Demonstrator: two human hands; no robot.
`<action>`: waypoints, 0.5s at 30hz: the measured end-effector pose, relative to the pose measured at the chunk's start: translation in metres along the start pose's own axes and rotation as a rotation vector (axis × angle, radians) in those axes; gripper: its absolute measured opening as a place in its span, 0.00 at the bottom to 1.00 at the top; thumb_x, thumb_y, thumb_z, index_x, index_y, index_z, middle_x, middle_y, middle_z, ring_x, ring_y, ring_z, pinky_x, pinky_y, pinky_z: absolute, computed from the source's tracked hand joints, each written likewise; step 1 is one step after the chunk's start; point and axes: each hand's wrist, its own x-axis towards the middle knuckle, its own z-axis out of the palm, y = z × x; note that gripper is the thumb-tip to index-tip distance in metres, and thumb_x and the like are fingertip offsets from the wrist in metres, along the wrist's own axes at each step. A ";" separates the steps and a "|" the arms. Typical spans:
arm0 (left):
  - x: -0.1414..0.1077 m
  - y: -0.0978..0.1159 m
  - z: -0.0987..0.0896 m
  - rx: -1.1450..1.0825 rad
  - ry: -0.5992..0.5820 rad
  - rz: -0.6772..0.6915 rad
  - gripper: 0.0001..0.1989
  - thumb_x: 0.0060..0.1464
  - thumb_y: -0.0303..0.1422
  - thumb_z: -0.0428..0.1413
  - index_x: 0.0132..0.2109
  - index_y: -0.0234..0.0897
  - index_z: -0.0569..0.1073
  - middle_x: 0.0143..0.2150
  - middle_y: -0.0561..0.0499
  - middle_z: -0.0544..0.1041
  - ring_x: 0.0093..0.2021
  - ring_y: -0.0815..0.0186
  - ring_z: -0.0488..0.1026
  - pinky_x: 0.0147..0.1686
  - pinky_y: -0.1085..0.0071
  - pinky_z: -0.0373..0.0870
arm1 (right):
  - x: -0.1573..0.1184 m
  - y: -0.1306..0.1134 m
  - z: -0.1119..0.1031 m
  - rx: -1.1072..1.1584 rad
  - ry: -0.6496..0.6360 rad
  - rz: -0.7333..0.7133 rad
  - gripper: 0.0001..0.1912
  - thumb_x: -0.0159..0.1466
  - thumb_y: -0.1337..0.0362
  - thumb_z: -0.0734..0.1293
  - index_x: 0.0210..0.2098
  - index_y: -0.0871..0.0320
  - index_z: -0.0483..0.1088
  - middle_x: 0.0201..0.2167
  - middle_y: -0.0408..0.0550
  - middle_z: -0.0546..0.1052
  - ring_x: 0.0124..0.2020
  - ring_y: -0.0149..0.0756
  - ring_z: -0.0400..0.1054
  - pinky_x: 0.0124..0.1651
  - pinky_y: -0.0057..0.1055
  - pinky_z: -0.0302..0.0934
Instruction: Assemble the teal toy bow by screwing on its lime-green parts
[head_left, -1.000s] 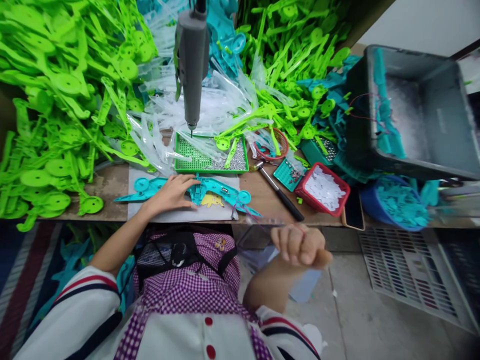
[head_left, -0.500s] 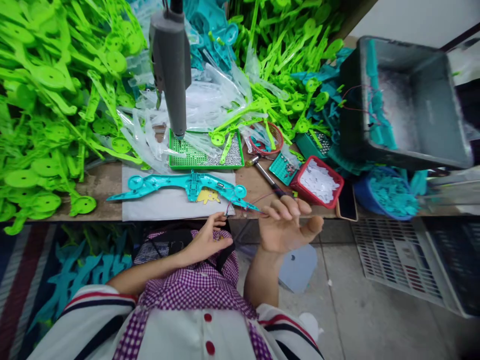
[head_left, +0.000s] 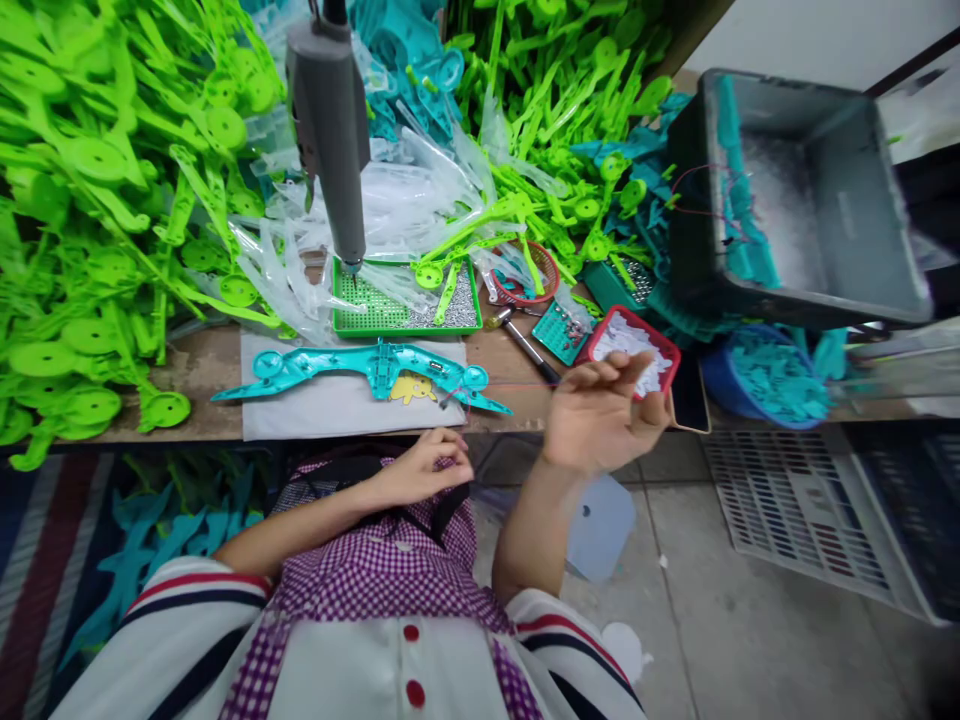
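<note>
Just beyond the left hand (head_left: 427,468), a long turquoise piece (head_left: 381,372) lies flat across a pale cloth (head_left: 300,420) on the tabletop (head_left: 214,360), its inner side up, apparently so that the fittings inside can be reached. The cloth probably spares the piece from the wood. Neither of the hands touches it. The left hand rests low by the near edge, in front of the purple checked apron (head_left: 375,585), fingers curled inward; whether they pinch anything cannot be told. Farther out to the other side, the right hand (head_left: 596,425) is raised, palm turned up, fingers half bent and thumb apart. A thin reddish wire (head_left: 517,384) runs from near the piece's right end toward that hand, perhaps lifted to draw it straight, though its end and any grip on it are too fine to make out. Partly hidden behind the right hand stands a red basket (head_left: 675,370) of white bits, with a small teal tray (head_left: 559,335) and a hammer (head_left: 531,350) between it and the cloth, seemingly grouped for easy reach. Ahead of the left hand, a grey power driver (head_left: 330,150) hangs tip down over a green tray (head_left: 364,325) of metal bits, likely hung so that it needs no space below.
</note>
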 end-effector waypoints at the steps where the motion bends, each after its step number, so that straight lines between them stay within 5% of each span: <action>1: -0.013 0.003 -0.014 0.028 -0.011 0.012 0.16 0.58 0.46 0.55 0.33 0.38 0.74 0.42 0.47 0.73 0.47 0.60 0.70 0.51 0.62 0.66 | 0.012 0.000 -0.012 -0.007 0.039 -0.057 0.12 0.59 0.56 0.62 0.36 0.47 0.77 0.37 0.42 0.75 0.37 0.32 0.69 0.43 0.33 0.68; 4: -0.055 0.006 -0.057 0.050 -0.012 -0.141 0.19 0.62 0.47 0.49 0.36 0.37 0.73 0.32 0.51 0.74 0.34 0.64 0.71 0.39 0.67 0.70 | 0.041 0.010 -0.044 -0.104 0.153 -0.155 0.12 0.56 0.60 0.62 0.35 0.50 0.77 0.36 0.43 0.75 0.39 0.32 0.69 0.44 0.33 0.68; 7: -0.078 0.004 -0.083 0.152 0.142 -0.184 0.19 0.61 0.47 0.49 0.41 0.37 0.75 0.32 0.51 0.76 0.34 0.65 0.72 0.38 0.69 0.69 | 0.053 0.036 -0.060 -0.282 0.163 -0.087 0.13 0.54 0.61 0.64 0.35 0.54 0.76 0.35 0.43 0.75 0.39 0.31 0.69 0.45 0.33 0.67; 11: -0.069 0.012 -0.081 0.170 0.290 -0.137 0.20 0.61 0.47 0.49 0.39 0.35 0.76 0.27 0.52 0.74 0.30 0.67 0.71 0.35 0.72 0.68 | 0.056 0.059 -0.057 -0.528 0.136 -0.048 0.18 0.51 0.61 0.67 0.42 0.57 0.76 0.39 0.45 0.75 0.40 0.32 0.70 0.45 0.34 0.66; 15: -0.065 0.031 -0.085 0.214 0.219 -0.077 0.19 0.60 0.46 0.50 0.38 0.36 0.77 0.29 0.51 0.77 0.29 0.67 0.71 0.31 0.74 0.67 | 0.061 0.046 -0.068 -0.722 0.203 -0.171 0.22 0.52 0.58 0.67 0.45 0.55 0.75 0.40 0.44 0.72 0.37 0.31 0.69 0.39 0.31 0.65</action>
